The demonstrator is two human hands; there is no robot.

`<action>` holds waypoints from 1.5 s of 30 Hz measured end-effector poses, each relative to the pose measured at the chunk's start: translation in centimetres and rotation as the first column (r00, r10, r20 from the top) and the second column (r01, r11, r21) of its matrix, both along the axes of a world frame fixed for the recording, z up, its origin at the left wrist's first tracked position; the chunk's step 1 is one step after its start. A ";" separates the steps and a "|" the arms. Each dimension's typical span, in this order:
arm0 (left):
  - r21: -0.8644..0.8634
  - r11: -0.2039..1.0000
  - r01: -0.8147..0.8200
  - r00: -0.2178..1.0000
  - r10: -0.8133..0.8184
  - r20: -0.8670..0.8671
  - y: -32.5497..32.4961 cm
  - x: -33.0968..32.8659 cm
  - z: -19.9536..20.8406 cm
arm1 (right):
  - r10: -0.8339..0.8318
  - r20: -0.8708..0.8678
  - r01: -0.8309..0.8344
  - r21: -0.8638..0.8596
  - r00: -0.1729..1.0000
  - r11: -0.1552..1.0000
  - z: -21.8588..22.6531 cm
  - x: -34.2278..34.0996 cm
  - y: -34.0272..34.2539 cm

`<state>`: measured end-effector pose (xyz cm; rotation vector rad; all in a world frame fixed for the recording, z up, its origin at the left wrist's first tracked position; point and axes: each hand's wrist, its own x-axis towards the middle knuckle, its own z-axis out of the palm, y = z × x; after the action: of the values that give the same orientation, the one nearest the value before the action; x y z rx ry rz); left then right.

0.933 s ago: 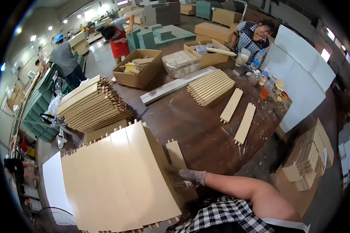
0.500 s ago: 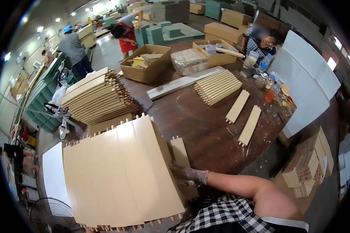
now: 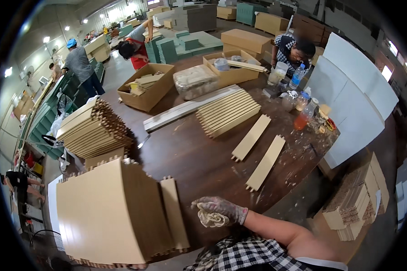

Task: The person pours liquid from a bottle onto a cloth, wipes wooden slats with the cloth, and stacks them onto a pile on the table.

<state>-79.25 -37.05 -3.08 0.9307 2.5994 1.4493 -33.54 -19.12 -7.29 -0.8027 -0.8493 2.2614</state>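
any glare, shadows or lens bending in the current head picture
Head view: upper-left lamps burn out white, a soft sheen lies on the board stack, whose right side is darker; head view: fisheye curves the pale panels, with black corners; head view: the right hand and crumpled cloth look fairly sharp.

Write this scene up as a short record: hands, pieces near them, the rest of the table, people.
Left hand: not in view
Right hand: gloved, holding a crumpled cream cloth
Nearest piece: narrow beige strip
Beside that strip: large stack of beige boards, pegs along its edges
Loose on table: two beige strips
Farther back: grooved beige block, open cardboard box
Across table: co-worker in checked top
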 end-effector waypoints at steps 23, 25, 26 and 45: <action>-0.530 0.284 0.799 0.269 -0.957 -0.107 21.8 54.5 -4.9 | -0.596 0.225 0.586 0.116 0.771 0.802 -5.1 38.8 7.8; -0.582 0.241 0.777 0.213 -0.970 -0.117 22.5 55.5 -7.5 | -0.670 0.215 0.670 0.087 0.710 0.737 -5.7 40.2 6.5; -0.582 0.225 0.782 0.203 -0.974 -0.103 22.6 55.4 -8.2 | -0.696 0.181 0.695 0.078 0.695 0.714 -5.8 40.8 6.0; -0.469 0.372 0.801 0.222 -0.912 -0.344 29.7 52.5 -6.6 | -0.710 0.321 0.739 0.046 0.627 0.673 -2.1 41.0 5.7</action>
<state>-26.78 -7.31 -9.67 2.5092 1.6108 0.5712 7.45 -13.39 -9.38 -1.3001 -0.4138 1.4572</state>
